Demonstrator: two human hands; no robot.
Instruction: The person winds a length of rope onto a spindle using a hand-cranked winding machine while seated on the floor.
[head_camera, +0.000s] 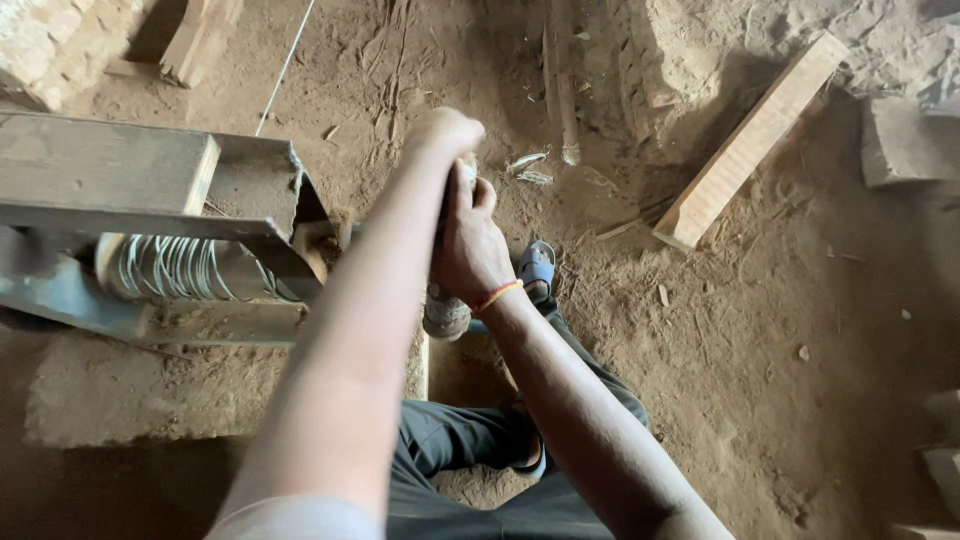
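Note:
My left hand and my right hand are both closed around a dark crank handle that sticks out from the right side of a metal frame. The left hand grips the upper end, the right hand just below it. A spool wound with several turns of grey wire sits inside the frame, to the left of my hands. A thin wire strand runs from the frame toward the top of the view. The handle is mostly hidden by my fingers.
The ground is sandy dirt. A wooden plank lies at the upper right, a stone block beyond it. Bricks stand at the top left. My sandalled foot rests below my hands. A concrete slab supports the frame.

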